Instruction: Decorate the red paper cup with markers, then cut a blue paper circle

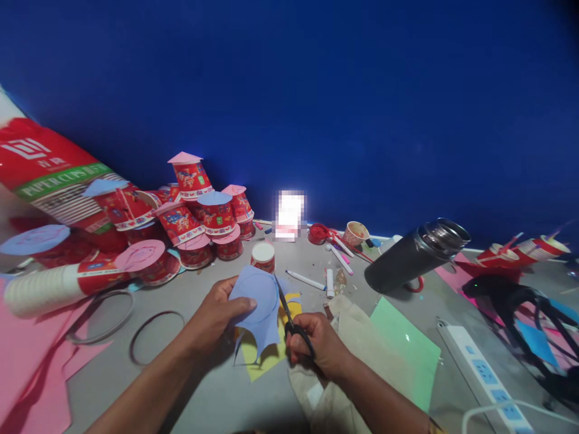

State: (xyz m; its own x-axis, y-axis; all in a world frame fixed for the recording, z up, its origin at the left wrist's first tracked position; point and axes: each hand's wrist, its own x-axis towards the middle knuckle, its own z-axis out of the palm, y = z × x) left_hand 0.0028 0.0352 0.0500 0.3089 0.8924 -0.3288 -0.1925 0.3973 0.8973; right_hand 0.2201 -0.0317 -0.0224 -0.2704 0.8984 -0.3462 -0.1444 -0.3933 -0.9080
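My left hand [226, 310] pinches a sheet of blue paper [257, 295] between thumb and fingers. A circle is drawn on the paper, and its lower edge is cut into curves. My right hand [319, 343] grips black-handled scissors [289, 313], their blades pointing up along the paper's right edge. Whether the blades are cutting into the paper I cannot tell. Just beyond the paper stands an upturned red paper cup [263, 258] with a white base. Yellow paper [253, 361] lies on the table under the blue sheet.
Red paper cups with pink and blue paper tops [217, 214] are piled at left. A dark thermos [416, 256] leans at right, near green paper [407, 349], a beige cloth [362, 343] and a power strip [484, 374]. Markers [305, 279] and a glue stick [330, 283] lie ahead.
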